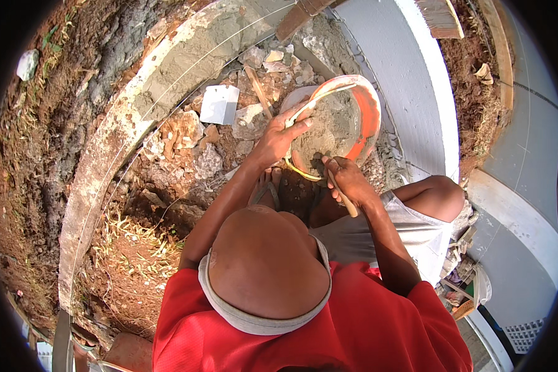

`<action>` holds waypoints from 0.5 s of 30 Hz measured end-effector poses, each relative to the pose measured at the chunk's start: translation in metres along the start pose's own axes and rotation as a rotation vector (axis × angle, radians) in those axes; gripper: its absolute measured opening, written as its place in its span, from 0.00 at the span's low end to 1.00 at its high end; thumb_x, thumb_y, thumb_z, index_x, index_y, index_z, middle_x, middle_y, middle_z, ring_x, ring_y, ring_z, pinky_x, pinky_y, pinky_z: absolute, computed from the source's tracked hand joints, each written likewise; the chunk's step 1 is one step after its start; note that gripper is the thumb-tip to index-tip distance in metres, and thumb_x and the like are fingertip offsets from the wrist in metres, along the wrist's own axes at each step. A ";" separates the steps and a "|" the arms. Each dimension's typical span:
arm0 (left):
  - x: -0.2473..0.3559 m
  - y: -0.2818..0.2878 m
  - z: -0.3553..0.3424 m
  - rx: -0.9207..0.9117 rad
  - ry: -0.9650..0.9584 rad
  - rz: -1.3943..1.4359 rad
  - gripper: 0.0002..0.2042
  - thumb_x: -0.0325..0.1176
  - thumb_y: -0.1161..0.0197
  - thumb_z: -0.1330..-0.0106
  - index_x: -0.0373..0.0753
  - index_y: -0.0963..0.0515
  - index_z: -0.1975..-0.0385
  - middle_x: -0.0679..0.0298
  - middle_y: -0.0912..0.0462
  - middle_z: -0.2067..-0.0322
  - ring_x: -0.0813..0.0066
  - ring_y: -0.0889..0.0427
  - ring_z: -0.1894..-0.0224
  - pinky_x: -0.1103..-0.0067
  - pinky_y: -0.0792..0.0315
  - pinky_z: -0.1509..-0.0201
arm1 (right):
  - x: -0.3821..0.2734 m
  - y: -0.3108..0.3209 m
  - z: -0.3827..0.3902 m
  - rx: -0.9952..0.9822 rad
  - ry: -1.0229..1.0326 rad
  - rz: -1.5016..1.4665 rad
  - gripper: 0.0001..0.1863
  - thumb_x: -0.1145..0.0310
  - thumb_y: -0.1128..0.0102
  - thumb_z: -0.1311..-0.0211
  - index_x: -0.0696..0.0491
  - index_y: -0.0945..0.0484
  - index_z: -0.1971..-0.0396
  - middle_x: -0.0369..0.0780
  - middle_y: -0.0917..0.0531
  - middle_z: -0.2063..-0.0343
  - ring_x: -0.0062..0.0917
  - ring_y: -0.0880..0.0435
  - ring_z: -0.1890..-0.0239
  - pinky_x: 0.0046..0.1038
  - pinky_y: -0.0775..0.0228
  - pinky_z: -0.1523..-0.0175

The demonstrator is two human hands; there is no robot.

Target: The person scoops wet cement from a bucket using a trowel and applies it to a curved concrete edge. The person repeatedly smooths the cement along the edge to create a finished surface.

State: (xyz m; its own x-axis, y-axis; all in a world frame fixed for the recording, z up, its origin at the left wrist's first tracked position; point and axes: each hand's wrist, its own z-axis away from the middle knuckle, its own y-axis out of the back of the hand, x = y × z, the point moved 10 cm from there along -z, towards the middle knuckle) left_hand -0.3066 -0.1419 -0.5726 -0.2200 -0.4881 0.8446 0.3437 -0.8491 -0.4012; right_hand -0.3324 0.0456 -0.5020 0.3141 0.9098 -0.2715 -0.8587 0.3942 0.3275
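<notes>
Orange within, pale along the rim: grips a bucket point(370, 118) at its left edge with the left hand point(279, 137), curling the fingers over that edge. Clenches a wooden-handled tool point(351, 207) in the right hand point(348, 178), at the bucket's near side, to the right of the left fingers and closer to the body. Holds the tool's dark end, partly hidden, at grey mortar point(333, 127) inside the bucket, just right of the left fingertips and ahead of the right ones. Beyond the left fingers, toward the left: a wooden stick point(258, 90), a white rectangular piece point(219, 104) and broken stones point(188, 128).
</notes>
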 end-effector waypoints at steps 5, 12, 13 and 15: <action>0.002 0.013 0.004 0.031 0.074 0.016 0.29 0.50 0.40 0.20 0.37 0.28 0.28 0.62 0.20 0.36 0.75 0.27 0.34 0.75 0.37 0.27 | 0.003 -0.015 0.017 -0.036 0.010 -0.238 0.25 0.46 0.49 0.18 0.56 0.24 0.60 0.35 0.25 0.81 0.21 0.26 0.87 0.24 0.32 0.81; -0.033 0.051 0.006 0.248 0.129 0.239 0.27 0.44 0.42 0.19 0.36 0.28 0.27 0.63 0.22 0.34 0.73 0.27 0.33 0.76 0.38 0.26 | -0.011 -0.001 0.034 -0.016 0.148 -0.234 0.20 0.52 0.45 0.20 0.56 0.24 0.58 0.37 0.23 0.79 0.21 0.23 0.85 0.26 0.31 0.79; -0.074 0.067 0.006 0.221 0.246 0.419 0.27 0.42 0.43 0.19 0.35 0.30 0.26 0.61 0.23 0.33 0.71 0.26 0.33 0.75 0.39 0.25 | -0.026 -0.003 0.036 -0.021 0.187 -0.171 0.19 0.53 0.43 0.21 0.57 0.24 0.56 0.37 0.23 0.78 0.21 0.23 0.85 0.26 0.30 0.78; -0.074 0.071 0.013 0.263 0.194 0.467 0.26 0.41 0.43 0.19 0.34 0.30 0.27 0.59 0.24 0.32 0.69 0.26 0.33 0.74 0.38 0.26 | -0.039 -0.002 0.039 -0.059 0.203 -0.150 0.13 0.61 0.40 0.23 0.56 0.23 0.54 0.35 0.23 0.73 0.19 0.22 0.84 0.23 0.31 0.80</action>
State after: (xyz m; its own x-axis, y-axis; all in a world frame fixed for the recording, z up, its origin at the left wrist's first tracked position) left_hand -0.2545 -0.1634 -0.6589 -0.1452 -0.8491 0.5080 0.6552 -0.4672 -0.5937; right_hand -0.3270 0.0142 -0.4569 0.3573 0.7941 -0.4916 -0.8325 0.5094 0.2178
